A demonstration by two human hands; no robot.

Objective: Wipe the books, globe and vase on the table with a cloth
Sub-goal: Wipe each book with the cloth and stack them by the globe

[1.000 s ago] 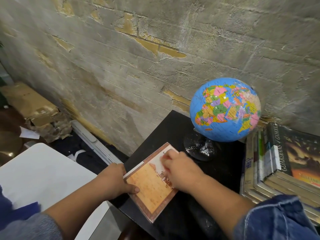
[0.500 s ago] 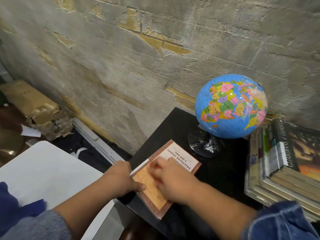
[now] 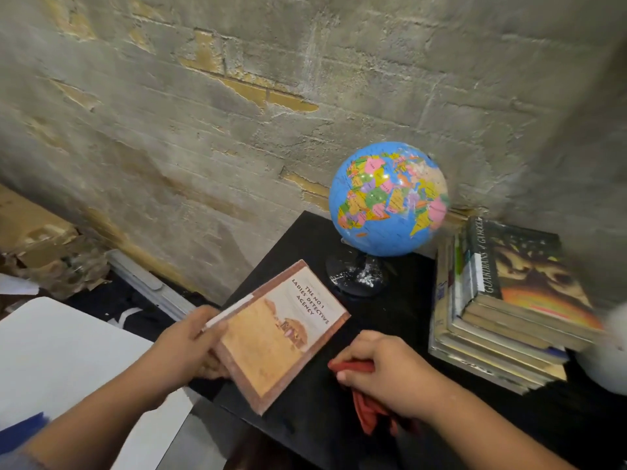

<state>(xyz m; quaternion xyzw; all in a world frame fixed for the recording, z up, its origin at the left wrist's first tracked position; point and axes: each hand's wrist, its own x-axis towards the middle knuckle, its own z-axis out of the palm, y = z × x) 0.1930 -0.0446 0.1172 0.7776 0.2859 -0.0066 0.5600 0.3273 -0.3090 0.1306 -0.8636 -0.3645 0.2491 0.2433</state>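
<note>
My left hand [image 3: 185, 347] grips a tan paperback book [image 3: 278, 334] by its left edge and holds it tilted, raised off the black table [image 3: 339, 435]. To the right of the book, my right hand [image 3: 383, 374] is closed on a red cloth [image 3: 366, 412] that hangs down onto the table. A blue globe [image 3: 388, 198] on a black stand rises at the back of the table. A stack of books [image 3: 502, 317] lies at the right. A white rounded object [image 3: 607, 361], perhaps the vase, shows at the right edge, blurred.
A rough grey brick wall [image 3: 271, 113] runs right behind the table. A white tabletop [image 3: 57, 361] sits to the left, across a gap. Cardboard and crumpled paper [image 3: 44, 252] lie on the floor at far left.
My right hand has come off the book's cover and moved right with the red cloth. My left hand has lifted and tilted the book off the table.
</note>
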